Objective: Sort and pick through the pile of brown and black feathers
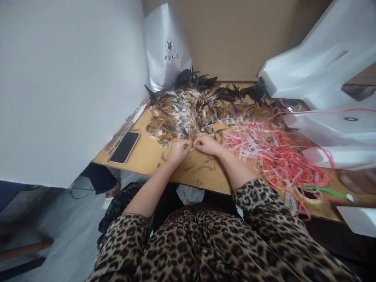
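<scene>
1. Where the near fringe of the feather heap (190, 109) thins out over the wooden table (152, 160), left hand (179, 150): fingers curled in, tips bunched tight and meeting the other hand's tips; bare forearm crossing the table's front edge
2. Right hand (207, 145): knuckles up, fingers likewise closed to a pinch, touching the left hand at the fingertips; whatever is nipped between the two is too small to make out
3. Feather heap: brown, tan, white and black plumes, loose and overlapping, spread across the middle and far side of the table, its near edge directly under both hands
4. Pink and red strips (264, 145): tangled mass just right of the right hand, overlapping the feathers and trailing toward the table's right end
5. Green strand (320, 190): lying among the strips near the front right edge
6. Phone (125, 147): face up, screen dark, on the table's left corner, well apart from the hands
7. White bag (169, 51): upright behind the heap, printed with a rabbit emblem and "PPGZ"
8. White foam pieces (323, 70): stacked at the right, over the table's far end
9. Leopard-print sleeve (264, 196): covers the right arm to mid-forearm
</scene>
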`<state>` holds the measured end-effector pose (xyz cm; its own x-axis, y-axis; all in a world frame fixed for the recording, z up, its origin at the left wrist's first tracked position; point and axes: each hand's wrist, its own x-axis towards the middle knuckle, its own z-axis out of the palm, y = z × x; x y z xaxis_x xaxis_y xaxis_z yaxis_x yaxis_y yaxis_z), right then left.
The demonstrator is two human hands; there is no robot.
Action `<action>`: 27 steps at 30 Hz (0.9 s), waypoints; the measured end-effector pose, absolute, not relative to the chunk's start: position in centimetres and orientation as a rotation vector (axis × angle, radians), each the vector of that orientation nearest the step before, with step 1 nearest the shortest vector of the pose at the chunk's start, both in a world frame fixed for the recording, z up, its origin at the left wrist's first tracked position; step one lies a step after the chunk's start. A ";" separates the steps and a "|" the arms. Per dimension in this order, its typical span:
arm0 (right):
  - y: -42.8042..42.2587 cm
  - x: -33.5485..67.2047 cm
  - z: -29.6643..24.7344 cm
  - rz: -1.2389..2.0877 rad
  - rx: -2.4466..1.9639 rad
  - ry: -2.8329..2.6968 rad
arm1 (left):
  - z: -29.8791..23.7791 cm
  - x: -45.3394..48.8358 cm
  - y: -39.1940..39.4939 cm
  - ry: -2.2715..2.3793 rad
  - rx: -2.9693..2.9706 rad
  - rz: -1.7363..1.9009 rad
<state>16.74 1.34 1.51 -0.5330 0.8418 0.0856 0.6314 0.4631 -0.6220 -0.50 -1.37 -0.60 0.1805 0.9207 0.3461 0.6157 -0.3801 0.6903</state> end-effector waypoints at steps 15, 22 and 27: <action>1.6 16.7 0.9 0.912 -1.118 -2.290 | -1.4 -0.7 -1.2 1.372 2.115 1.106; 1.9 16.9 0.6 1.008 -1.125 -2.265 | -1.4 -0.8 -1.1 1.348 2.139 1.112; 1.9 16.9 0.5 1.057 -1.129 -2.206 | -1.6 -0.9 -1.0 1.331 2.125 1.124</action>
<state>16.89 1.95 0.50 -0.5676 0.8222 0.0418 0.4827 0.3735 -0.7922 -0.92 -1.04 -1.65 0.2272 0.8773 0.4227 0.5636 -0.4724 0.6777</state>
